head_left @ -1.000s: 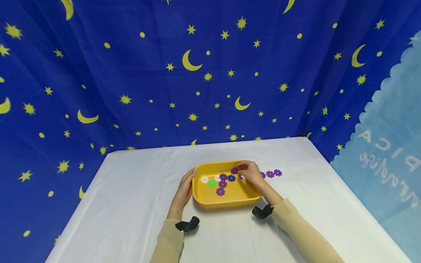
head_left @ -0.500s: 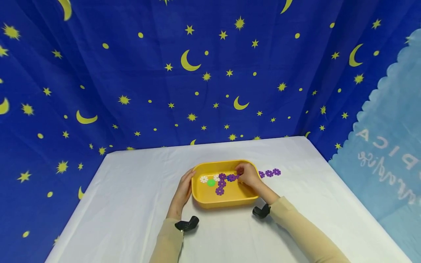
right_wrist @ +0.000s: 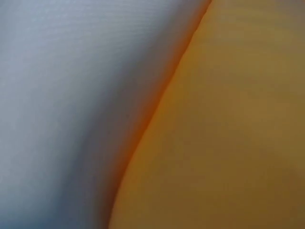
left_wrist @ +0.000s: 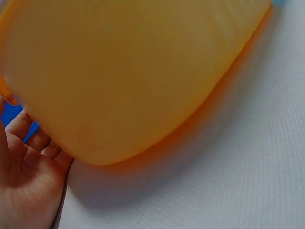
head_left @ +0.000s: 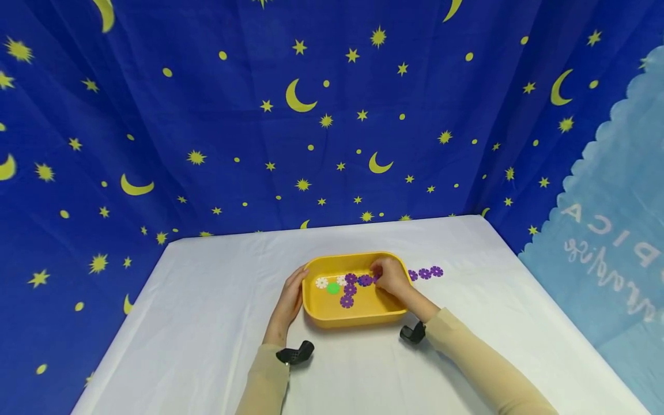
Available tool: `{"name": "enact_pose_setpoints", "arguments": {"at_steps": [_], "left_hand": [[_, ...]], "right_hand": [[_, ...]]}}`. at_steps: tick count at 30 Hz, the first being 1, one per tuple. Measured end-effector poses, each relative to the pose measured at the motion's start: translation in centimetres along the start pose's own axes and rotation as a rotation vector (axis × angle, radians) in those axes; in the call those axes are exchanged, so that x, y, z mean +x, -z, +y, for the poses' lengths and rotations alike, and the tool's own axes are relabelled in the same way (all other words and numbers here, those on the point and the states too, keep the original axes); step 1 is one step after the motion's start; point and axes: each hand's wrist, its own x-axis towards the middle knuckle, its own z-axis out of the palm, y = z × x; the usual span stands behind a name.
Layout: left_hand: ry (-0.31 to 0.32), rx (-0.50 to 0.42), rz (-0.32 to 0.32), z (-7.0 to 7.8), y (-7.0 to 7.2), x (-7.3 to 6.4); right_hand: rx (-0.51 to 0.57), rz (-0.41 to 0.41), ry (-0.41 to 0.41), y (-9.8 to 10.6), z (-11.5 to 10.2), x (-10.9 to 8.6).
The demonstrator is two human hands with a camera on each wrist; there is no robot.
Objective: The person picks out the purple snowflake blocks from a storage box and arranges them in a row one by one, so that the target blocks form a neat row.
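A yellow plastic basin stands on the white cloth. My left hand grips its left side, thumb near the rim; in the left wrist view, the fingers of that hand wrap behind the outer wall. Inside lies a bent line of purple snowflake discs. White discs and a green disc lie left of it. My right hand reaches over the right rim, fingers curled at a purple disc. Beside its fingertips, purple overlaps a blue disc. The palm hides part of the basin's right end.
More purple discs lie in a row on the cloth just right of the basin. White cloth covers the table. A blue star-and-moon curtain hangs behind, with a light blue cloth at the right.
My right hand has moved slightly left and down inside the basin. A purple disc that was above the blue one now overlaps it. The left hand keeps its place on the basin.
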Motion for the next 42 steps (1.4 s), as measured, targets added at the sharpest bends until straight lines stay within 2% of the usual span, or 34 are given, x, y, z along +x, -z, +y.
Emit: {"name": "enact_pose_setpoints", "arguments": {"at_steps": [6, 13, 21, 28, 36, 42], "left_hand": [[0.011, 0.002, 0.005, -0.1, 0.0, 0.0], [0.01, -0.007, 0.0, 0.0, -0.1, -0.1], [0.022, -0.001, 0.0, 0.0, 0.0, 0.0], [0.011, 0.006, -0.023, 0.0, 0.0, 0.0], [0.02, -0.008, -0.014, -0.1, 0.0, -0.1], [0.013, -0.017, -0.014, -0.1, 0.0, -0.1]], "right_hand": [[0.035, -0.06, -0.013, -0.2, 0.0, -0.1], [0.139, -0.089, -0.047, -0.1, -0.1, -0.1], [0.199, 0.006, 0.006, -0.1, 0.1, -0.1], [0.362, 0.079, -0.051, 0.5, 0.1, -0.1], [0.52, 0.169, -0.106, 1.1, -0.2, -0.4], [0.591, 0.187, -0.12, 1.9, -0.3, -0.9]]}}
